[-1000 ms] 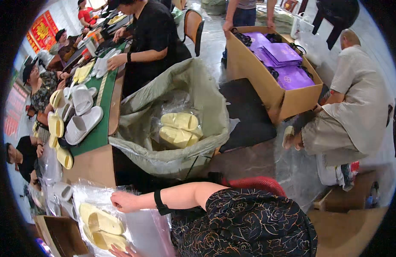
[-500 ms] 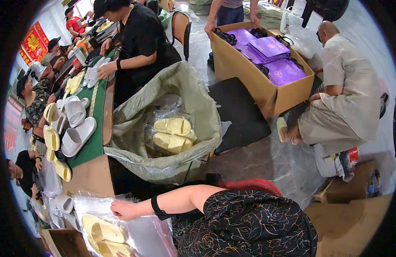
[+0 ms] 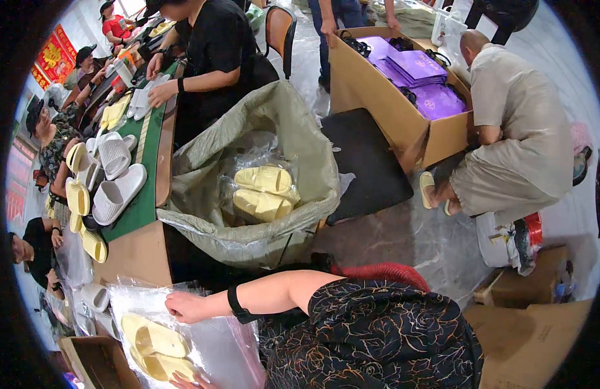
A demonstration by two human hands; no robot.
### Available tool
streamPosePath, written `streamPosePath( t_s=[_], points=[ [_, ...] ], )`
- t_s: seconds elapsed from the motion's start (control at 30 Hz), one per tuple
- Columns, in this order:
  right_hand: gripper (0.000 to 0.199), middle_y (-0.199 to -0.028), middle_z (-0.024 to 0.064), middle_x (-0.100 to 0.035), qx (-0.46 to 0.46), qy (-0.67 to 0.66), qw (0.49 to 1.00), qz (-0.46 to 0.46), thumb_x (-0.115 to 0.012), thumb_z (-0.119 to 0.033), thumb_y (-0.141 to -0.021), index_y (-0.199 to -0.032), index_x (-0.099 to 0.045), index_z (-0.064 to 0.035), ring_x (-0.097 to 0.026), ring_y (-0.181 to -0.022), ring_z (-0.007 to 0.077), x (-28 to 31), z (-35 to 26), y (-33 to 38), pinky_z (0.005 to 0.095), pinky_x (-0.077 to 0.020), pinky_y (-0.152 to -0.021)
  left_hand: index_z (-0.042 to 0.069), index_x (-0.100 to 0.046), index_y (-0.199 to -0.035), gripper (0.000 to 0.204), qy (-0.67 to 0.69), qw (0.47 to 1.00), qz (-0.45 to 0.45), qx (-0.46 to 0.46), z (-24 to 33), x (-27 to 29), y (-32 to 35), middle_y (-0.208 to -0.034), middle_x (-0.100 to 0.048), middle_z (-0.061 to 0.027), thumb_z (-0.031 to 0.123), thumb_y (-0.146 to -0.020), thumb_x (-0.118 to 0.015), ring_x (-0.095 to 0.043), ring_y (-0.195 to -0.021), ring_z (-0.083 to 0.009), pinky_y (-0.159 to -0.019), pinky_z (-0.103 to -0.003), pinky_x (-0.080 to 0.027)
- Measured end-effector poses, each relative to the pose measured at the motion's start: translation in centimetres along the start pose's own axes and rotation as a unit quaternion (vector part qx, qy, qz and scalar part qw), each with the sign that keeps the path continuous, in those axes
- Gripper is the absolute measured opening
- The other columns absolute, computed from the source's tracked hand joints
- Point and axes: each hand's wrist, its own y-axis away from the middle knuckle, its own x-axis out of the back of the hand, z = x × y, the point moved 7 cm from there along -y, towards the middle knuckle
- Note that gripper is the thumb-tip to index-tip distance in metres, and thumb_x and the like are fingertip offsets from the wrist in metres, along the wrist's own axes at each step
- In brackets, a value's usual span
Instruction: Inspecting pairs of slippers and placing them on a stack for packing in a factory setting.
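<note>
A pair of pale yellow slippers [image 3: 154,347] lies inside a clear plastic bag [image 3: 209,337] on the wooden table at the lower left. My right hand [image 3: 183,306], with a black band on its wrist, reaches across from the right and grips the bag's upper edge. My left hand [image 3: 186,381] shows only as a few fingers at the lower rim, touching the bag under the slippers. Its grip is hidden.
A large grey-green sack [image 3: 261,233] holds bagged yellow slippers [image 3: 264,191]. White and yellow slippers [image 3: 112,188] line the green table mat. Other people work along the table. A crouching person [image 3: 517,123] is at a cardboard box of purple bags [image 3: 410,71]. A cardboard box [image 3: 95,363] sits lower left.
My right hand stays on the bag's edge and the slippers lie in the same place. The view has shifted slightly with my head.
</note>
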Motion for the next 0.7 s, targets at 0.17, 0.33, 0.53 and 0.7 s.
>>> streamPosePath(
  t_s=[0.17,0.33,0.53,0.7],
  points=[
    [0.012,-0.088,0.0134,-0.059,0.000,0.025,1.000,-0.002,-0.066,-0.004,-0.076,-0.081,-0.056,-0.0067,-0.058,-0.087,0.0351,-0.18,0.10,-0.07,0.0462,-0.0460,-0.076,0.001,-0.039,-0.157,0.078,0.015,0.999,-0.013,0.025,0.15,0.04,0.07,-0.161,-0.026,-0.0355,0.056,-0.102,-0.054,-0.031,-0.146,-0.0528,-0.120,-0.059,-0.026],
    [0.012,-0.089,0.0132,-0.059,0.007,0.025,0.999,0.020,-0.066,-0.004,-0.077,-0.081,-0.055,-0.0071,-0.057,-0.088,0.0354,-0.25,0.13,-0.07,0.0461,-0.0458,-0.077,0.001,-0.039,-0.156,0.078,0.006,1.000,-0.017,0.015,-0.02,-0.04,-0.10,-0.161,-0.026,-0.0356,0.057,-0.103,-0.052,-0.030,-0.146,-0.0532,-0.120,-0.058,-0.027],
    [0.012,-0.090,0.0133,-0.059,-0.011,0.013,1.000,0.001,-0.066,-0.004,-0.076,-0.081,-0.056,-0.0071,-0.057,-0.090,0.0352,-0.49,0.41,-0.12,0.0464,-0.0458,-0.077,0.002,-0.040,-0.156,0.078,0.010,0.999,-0.016,0.026,-0.39,-0.11,0.04,-0.161,-0.025,-0.0353,0.057,-0.102,-0.053,-0.030,-0.146,-0.0528,-0.121,-0.058,-0.026],
    [0.008,-0.088,0.0158,-0.061,-0.003,0.018,1.000,0.015,-0.066,-0.004,-0.075,-0.079,-0.059,-0.0049,-0.059,-0.088,0.0369,-0.26,0.22,-0.15,0.0471,-0.0471,-0.077,0.002,-0.039,-0.157,0.079,0.010,0.999,-0.018,0.050,-0.63,-0.28,0.08,-0.162,-0.023,-0.0350,0.058,-0.102,-0.053,-0.028,-0.148,-0.0521,-0.122,-0.058,-0.025]
  ],
)
